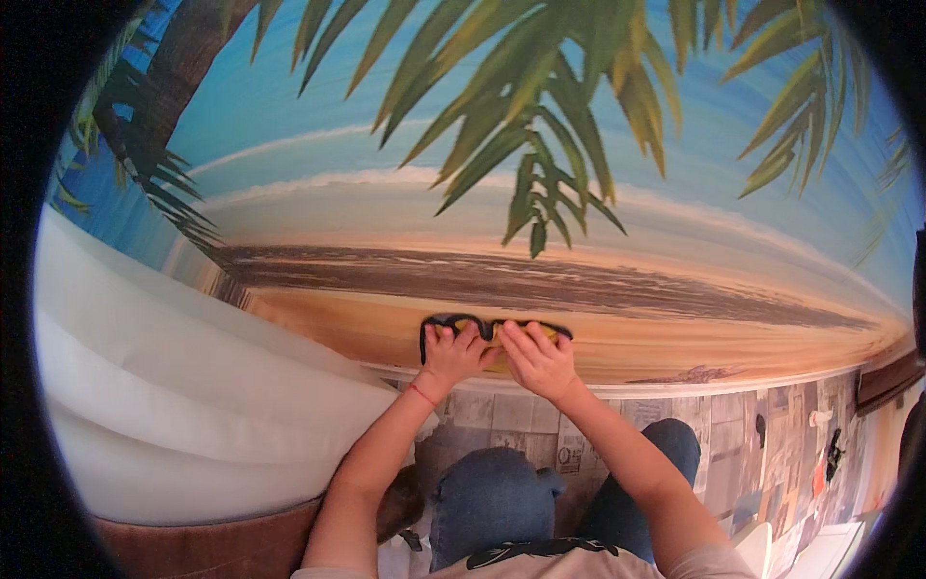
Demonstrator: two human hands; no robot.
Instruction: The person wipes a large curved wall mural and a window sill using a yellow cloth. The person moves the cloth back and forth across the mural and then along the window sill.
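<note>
Black-framed glasses with yellow lenses (552,331) are held up in front of a surface printed with a beach scene. My left hand (452,353) grips their left half, fingers laid over the lens. On the right half, my right hand (536,360) has its fingers across the lens and frame near the bridge. My thumbs and the lower parts of the lenses are mostly hidden. A thin red string circles my left wrist.
The beach picture (579,299) with palm leaves spans the far side, ending at a white strip (666,390). White cloth (174,386) drapes over something brown at left. Below are my jeans-clad knees (492,502) and a patchwork-patterned floor (733,444), with small dark items (834,454) at right.
</note>
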